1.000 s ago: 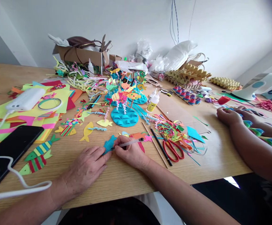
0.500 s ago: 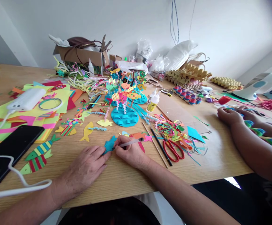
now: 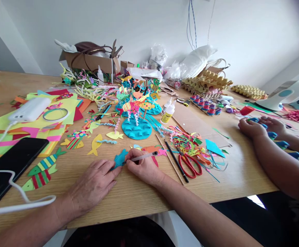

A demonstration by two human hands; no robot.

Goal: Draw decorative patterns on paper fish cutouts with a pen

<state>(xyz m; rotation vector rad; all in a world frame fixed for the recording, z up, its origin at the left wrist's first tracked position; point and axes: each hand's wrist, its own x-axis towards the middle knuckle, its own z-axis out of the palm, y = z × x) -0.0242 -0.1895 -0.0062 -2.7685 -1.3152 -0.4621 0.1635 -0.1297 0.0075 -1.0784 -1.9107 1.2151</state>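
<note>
Rises behind the long wood-grained table [image 3: 144, 202] as a plain, pale wall [image 3: 144, 20], with thin cords [image 3: 190, 27] hanging down right of centre. Turns greyer at the far left. Gleams softly on the tabletop, with a curved white surface [image 3: 175, 228] partly showing below the near edge.

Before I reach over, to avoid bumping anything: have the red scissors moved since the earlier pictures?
No; the red scissors lie just right of the black pencil, as before.

on the table [image 3: 139, 202], the cutout [image 3: 119, 159] lies between phone [image 3: 16, 164], left, and scissors [image 3: 190, 166], right; box [image 3: 91, 63] behind.
</note>
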